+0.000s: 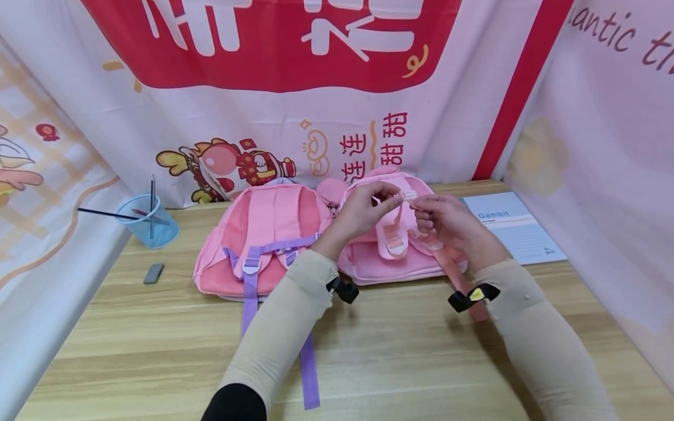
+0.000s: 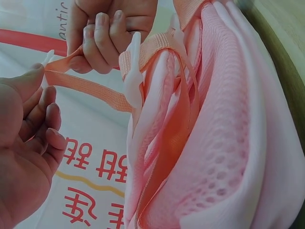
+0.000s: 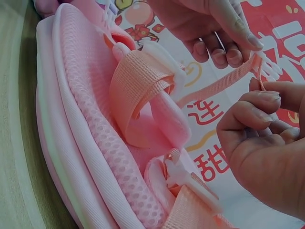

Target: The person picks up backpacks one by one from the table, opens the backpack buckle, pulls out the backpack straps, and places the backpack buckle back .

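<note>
A pink backpack (image 1: 368, 266) lies on the table with its shoulder straps facing up. Above it, my left hand (image 1: 365, 210) pinches a white plastic buckle (image 3: 270, 64) between thumb and forefinger. A narrow peach webbing strap (image 2: 90, 90) runs from that buckle back to the backpack. My right hand (image 1: 447, 222) pinches a short end of the webbing close beside the buckle, its other fingers curled in. In the right wrist view, white strap adjusters (image 3: 164, 62) sit on the padded shoulder straps. The fingertips cover part of the buckle.
Left of it lies a second pink backpack (image 1: 210, 275) with purple straps (image 1: 309, 374) trailing over the table. A blue pen cup (image 1: 152, 231) and a grey eraser (image 1: 154, 273) are at the far left. A notebook (image 1: 518, 231) lies at the right, by the printed cloth wall.
</note>
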The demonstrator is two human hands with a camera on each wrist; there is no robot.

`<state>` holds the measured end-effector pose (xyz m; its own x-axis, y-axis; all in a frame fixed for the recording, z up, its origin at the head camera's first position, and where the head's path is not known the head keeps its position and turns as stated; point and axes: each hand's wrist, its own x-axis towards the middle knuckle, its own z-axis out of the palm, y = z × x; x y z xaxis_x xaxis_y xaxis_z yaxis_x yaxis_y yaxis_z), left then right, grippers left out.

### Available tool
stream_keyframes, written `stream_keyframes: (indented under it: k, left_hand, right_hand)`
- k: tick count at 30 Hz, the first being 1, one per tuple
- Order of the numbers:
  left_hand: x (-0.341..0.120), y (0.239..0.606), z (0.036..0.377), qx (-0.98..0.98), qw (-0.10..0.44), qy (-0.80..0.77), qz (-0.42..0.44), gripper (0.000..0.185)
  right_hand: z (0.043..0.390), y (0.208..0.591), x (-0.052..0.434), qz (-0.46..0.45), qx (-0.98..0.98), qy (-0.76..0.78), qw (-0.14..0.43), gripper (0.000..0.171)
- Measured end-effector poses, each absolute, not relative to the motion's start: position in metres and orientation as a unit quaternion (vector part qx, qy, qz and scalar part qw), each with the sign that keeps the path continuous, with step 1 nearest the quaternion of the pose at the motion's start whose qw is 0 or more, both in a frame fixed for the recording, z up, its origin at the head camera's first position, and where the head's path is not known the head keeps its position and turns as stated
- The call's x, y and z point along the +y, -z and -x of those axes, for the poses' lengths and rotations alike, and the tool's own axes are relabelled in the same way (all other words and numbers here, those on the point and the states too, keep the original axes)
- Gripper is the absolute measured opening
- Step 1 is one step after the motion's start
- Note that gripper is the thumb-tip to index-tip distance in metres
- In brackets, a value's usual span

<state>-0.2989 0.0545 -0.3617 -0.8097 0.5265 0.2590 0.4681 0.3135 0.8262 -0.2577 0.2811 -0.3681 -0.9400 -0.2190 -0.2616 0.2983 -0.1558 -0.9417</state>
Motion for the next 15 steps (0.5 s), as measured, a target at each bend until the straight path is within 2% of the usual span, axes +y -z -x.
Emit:
stream_keyframes:
  k: [15]
  left_hand:
    - [0.0538, 0.3637, 0.2991, 0.808, 0.035, -0.496, -0.315, 0.022]
  right_hand:
    - [0.2579, 0.3674, 0.2753, -0.039, 0.576, 0.796, 0.182, 0.017]
